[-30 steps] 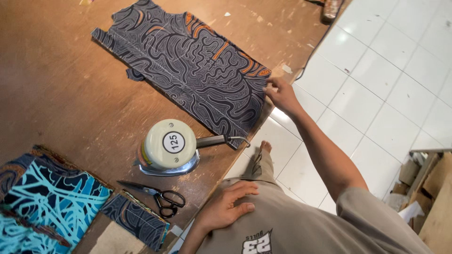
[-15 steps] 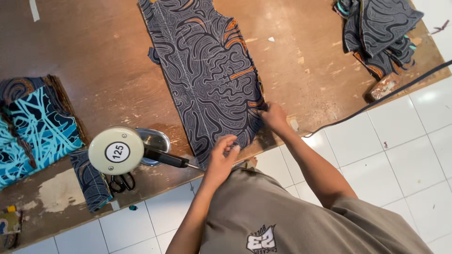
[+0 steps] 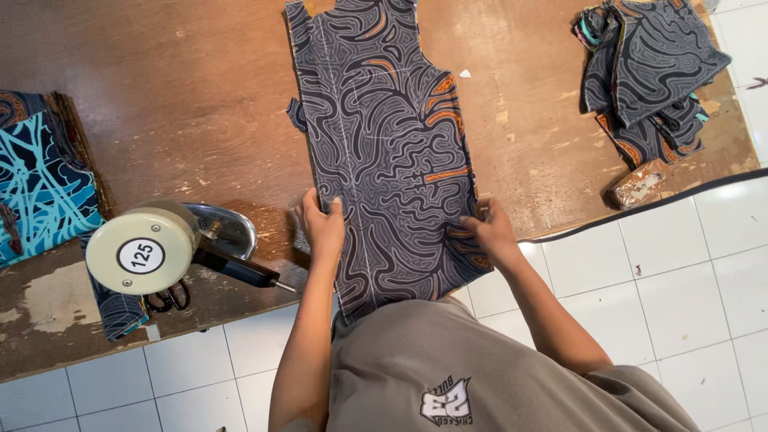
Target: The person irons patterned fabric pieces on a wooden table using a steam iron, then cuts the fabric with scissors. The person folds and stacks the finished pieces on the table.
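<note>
At the near edge of the wooden worktable (image 3: pixel 160 96), the left hand (image 3: pixel 324 228) and the right hand (image 3: pixel 494 230) each pinched — as far as the angle showed — one side edge of the patterned fabric panel (image 3: pixel 388 136). The panel lay between them, its near end hanging over that edge. Its long axis ran straight away toward the far edge — neither hand nearer.

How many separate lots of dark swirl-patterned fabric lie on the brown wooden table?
2. A large flat cut panel of dark swirl-patterned fabric lies centre, overhanging the near edge, both hands on it. A crumpled heap of the same fabric sits far right. More may be hidden outside the frame.
</note>
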